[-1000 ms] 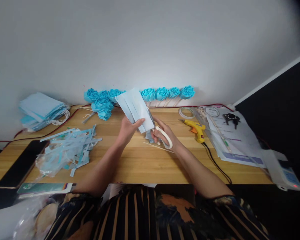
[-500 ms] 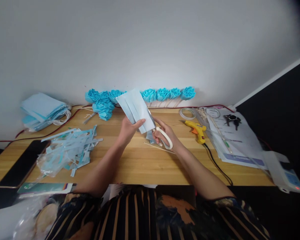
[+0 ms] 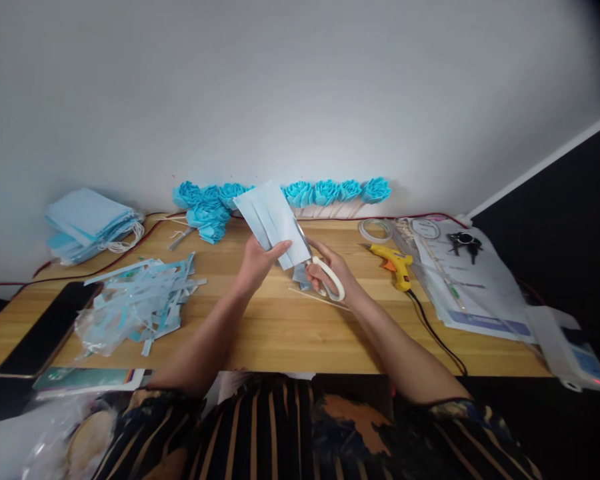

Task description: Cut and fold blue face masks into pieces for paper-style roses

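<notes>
My left hand grips a pale blue pleated face mask by its lower left side, thumb on top. The mask is tilted above the table and no ear loops show on it. In my right hand is a pair of scissors with white handles. Their blades lie along the mask's right edge, partly hidden by it. Below the hands a small blue piece and a thin stick rest on the wood. Behind the mask, several blue fabric roses on sticks lean on the wall.
Cut blue strips and a phone lie left, before a stack of masks. On the right are a yellow glue gun, a tape roll, keys on papers and a white power strip.
The view has shifted very slightly. Both hands, the mask and the scissors keep almost the same position.
</notes>
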`<state>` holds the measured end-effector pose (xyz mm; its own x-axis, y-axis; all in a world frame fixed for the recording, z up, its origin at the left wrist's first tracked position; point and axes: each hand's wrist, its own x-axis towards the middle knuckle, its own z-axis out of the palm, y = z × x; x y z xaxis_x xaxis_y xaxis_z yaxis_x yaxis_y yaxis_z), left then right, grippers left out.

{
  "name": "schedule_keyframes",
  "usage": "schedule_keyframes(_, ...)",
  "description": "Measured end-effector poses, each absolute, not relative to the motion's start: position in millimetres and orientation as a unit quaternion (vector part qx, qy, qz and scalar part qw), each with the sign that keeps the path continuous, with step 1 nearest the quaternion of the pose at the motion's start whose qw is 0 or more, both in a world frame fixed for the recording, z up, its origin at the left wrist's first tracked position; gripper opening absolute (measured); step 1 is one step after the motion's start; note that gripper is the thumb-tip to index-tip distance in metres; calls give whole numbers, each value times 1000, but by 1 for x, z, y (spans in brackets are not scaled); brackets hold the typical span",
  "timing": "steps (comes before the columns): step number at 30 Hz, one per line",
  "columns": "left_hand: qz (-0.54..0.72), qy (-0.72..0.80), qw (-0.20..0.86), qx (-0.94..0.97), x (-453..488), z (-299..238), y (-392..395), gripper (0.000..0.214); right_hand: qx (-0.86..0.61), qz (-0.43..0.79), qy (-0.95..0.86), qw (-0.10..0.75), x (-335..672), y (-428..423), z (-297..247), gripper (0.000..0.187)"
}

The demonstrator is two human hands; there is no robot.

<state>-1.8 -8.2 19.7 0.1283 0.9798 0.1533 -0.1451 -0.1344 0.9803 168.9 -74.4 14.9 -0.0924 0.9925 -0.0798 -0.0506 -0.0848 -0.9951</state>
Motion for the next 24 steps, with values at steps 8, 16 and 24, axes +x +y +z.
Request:
schedule_keyframes(8, 534, 389, 525, 537, -2, 17, -7, 47, -486, 561, -479, 469, 169, -74, 14, 90)
schedule_keyframes(16, 533, 394, 524, 536, -2, 18, -8, 49, -490, 555, -481, 470, 170, -73, 11, 89)
schedule_keyframes(24, 545, 394, 532, 514, -6, 15, -3, 55, -485, 554, -487, 470, 170, -73, 14, 93)
